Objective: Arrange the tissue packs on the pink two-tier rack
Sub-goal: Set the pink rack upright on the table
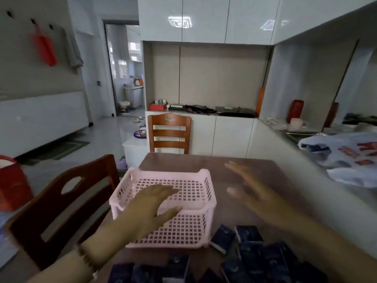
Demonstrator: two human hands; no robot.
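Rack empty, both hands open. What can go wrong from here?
1. The pink rack sits close to the left edge of the table; a push from the left hand over it might slide it off.
2. The tissue packs lie loose by the near edge; a sweep of the right hand might knock some down.

A home dining area is shown: a wooden chair (169,132) is set at a brown table (183,162), glossy white cabinets (204,19) are fitted above a cluttered counter (221,108), and slippers (137,120) are left on the tiled floor (106,135).
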